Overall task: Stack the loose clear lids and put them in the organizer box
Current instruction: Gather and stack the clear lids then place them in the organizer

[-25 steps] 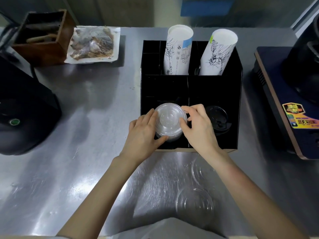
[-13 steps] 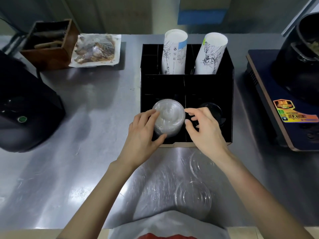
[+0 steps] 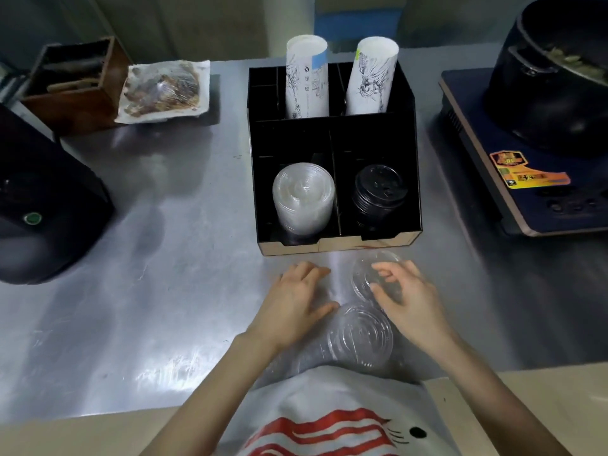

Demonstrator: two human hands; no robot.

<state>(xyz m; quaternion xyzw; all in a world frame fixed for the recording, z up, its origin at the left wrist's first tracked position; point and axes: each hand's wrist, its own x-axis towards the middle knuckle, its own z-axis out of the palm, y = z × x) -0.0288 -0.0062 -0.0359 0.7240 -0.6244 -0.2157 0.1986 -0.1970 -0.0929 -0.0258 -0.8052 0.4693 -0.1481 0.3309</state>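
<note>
Now we see a stack of clear lids [image 3: 303, 199] standing in the front left compartment of the black organizer box [image 3: 335, 240], which sits toward the far edge of the steel worktop [image 3: 171, 264]. Beside it, in the front right compartment, stands a stack of black lids [image 3: 379, 194], and two rolls of printed paper cups [image 3: 306, 81] rise from the back compartments. We hold both hands low over the worktop, between the box and the near edge. Our left hand [image 3: 292, 307] hovers palm down with its fingers loosely spread and nothing in it. Our right hand [image 3: 406, 301] has its fingers curled and apart over a loose clear lid [image 3: 365, 278] that lies just in front of the box; whether the fingertips touch it we cannot tell. A second loose clear lid [image 3: 362, 337] lies nearer the near edge, between our wrists. A dark appliance [image 3: 42, 205] sits at the left edge and a black pot [image 3: 556, 70] on a cooker at the right.
</note>
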